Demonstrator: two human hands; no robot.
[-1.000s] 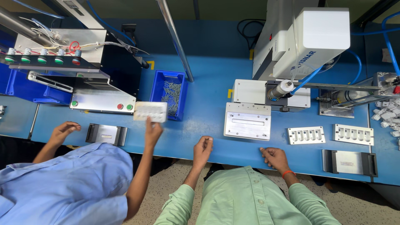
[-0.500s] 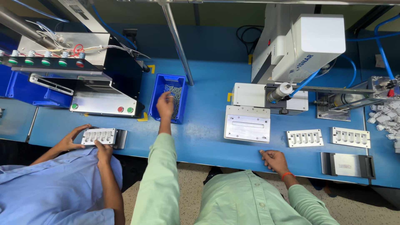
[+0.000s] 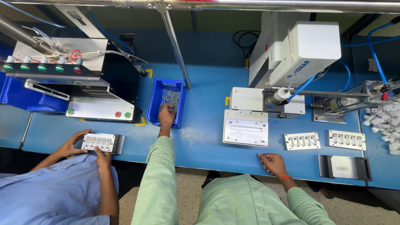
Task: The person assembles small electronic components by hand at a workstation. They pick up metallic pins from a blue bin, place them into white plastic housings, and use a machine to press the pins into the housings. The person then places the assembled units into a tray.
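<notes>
My left hand point(image 3: 166, 116) reaches forward into a blue bin point(image 3: 155, 104), fingers down on the small metal parts point(image 3: 171, 96) inside; a grip on any of them cannot be made out. My right hand point(image 3: 273, 163) rests flat on the front edge of the blue table point(image 3: 204, 141), fingers apart and holding nothing. It lies just below a white rectangular plate point(image 3: 245, 127).
At the left, a co-worker in a blue shirt holds a white slotted tray point(image 3: 99, 142) with both hands. Two similar trays point(image 3: 302, 141) point(image 3: 346, 139) and a metal holder point(image 3: 344, 166) lie at the right. A dispensing machine point(image 3: 300, 54), a control box point(image 3: 75, 83) and a slanted pole point(image 3: 177, 50) stand behind.
My left hand went from the table's front edge forward into the blue bin. The co-worker pulled the white tray back from beside the bin onto the holder before them. My right hand stayed put.
</notes>
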